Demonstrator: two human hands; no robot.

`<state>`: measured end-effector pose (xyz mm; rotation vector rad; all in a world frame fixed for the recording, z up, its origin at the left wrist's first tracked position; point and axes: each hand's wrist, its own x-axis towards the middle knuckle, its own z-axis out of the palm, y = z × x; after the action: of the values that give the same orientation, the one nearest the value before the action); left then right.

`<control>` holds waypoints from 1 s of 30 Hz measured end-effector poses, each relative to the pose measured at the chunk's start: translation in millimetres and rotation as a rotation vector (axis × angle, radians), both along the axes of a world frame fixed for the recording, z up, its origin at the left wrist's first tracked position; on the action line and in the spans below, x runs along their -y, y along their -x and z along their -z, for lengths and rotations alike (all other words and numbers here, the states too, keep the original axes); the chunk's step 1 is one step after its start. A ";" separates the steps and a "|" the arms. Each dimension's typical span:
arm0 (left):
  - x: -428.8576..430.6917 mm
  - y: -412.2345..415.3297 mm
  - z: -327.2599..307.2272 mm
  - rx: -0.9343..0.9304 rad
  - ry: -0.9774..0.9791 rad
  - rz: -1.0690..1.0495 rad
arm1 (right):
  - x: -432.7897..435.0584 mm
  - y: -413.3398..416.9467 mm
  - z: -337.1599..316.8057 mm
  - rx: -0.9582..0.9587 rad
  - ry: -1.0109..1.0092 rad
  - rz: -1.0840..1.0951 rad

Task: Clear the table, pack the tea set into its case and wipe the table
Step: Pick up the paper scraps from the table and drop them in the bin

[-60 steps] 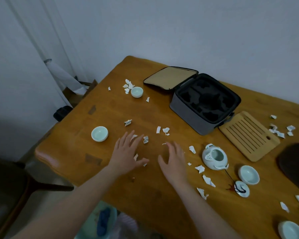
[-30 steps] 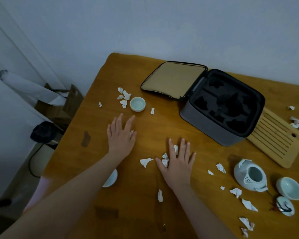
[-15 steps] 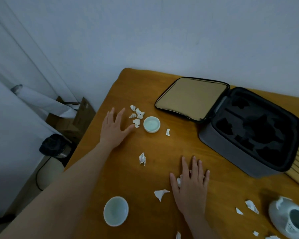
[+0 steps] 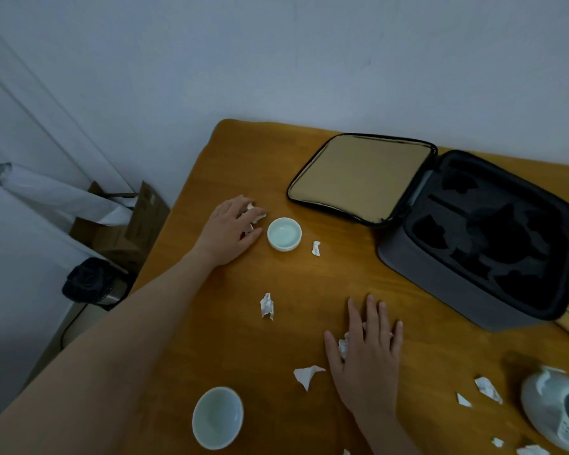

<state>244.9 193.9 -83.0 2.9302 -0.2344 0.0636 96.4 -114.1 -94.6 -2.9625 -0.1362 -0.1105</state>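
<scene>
Head view: my left hand (image 4: 234,226) curled round scraps (image 4: 253,215), just beside the cup (image 4: 284,233).
Right hand (image 4: 367,353): lay flat, spread, pressing more scraps on tabletop (image 4: 309,284).
Handling: scraps seemed light, crushable; cup fragile, best taken by rim.

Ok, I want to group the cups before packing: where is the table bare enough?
Bare: the far corner of the table behind the left hand, beside the case lid; and the strip between the case and the right hand. Crowded with scraps: by the far cup, around the teapot.
</scene>
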 end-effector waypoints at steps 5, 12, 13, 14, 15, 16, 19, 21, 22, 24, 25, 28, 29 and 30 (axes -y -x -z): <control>8.9 10.0 3.4 0.150 0.143 -0.106 | -0.2 -0.5 -1.1 0.001 0.007 0.003; 16.8 21.4 1.1 0.211 0.065 -0.221 | -0.5 0.5 -2.8 0.004 -0.010 0.001; 17.8 22.8 -0.8 0.187 0.059 -0.220 | -0.5 0.4 -2.9 0.003 -0.011 0.002; 18.5 24.1 -2.8 0.156 0.063 -0.224 | -0.8 0.1 -3.0 0.002 -0.009 0.005; 19.2 25.4 -4.4 0.126 0.086 -0.242 | -1.0 0.0 -3.0 0.000 -0.007 0.009; 20.1 26.8 -6.1 0.103 0.140 -0.274 | -1.4 -0.1 -3.0 -0.001 -0.006 0.013; 29.4 36.2 -16.6 0.132 0.509 -0.436 | -1.7 -0.1 -2.9 0.005 -0.012 0.017; 41.2 49.6 -32.1 0.160 0.746 -0.503 | -2.0 -0.1 -3.4 0.010 -0.020 0.018; 47.5 56.9 -40.7 0.170 0.824 -0.505 | -1.9 -0.1 -3.5 0.011 -0.021 0.019; 55.3 71.0 -56.1 0.171 0.908 -0.514 | -2.3 -0.2 -3.4 0.012 -0.022 0.019; 55.3 77.5 -60.9 0.166 0.899 -0.530 | -2.1 -0.4 -3.2 0.012 -0.022 0.019; 40.9 94.2 -62.8 0.112 0.651 -0.570 | -1.9 -0.1 -2.6 0.012 -0.025 0.019; 33.6 98.4 -59.6 0.078 0.498 -0.567 | -1.8 0.3 -2.5 0.014 -0.027 0.020; 26.2 101.9 -55.9 0.033 0.341 -0.558 | -2.2 0.2 -2.7 0.015 -0.027 0.021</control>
<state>143.0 167.6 -27.1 2.5632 0.5393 0.2096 96.2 -111.9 -91.8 -2.9371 -0.1053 -0.1358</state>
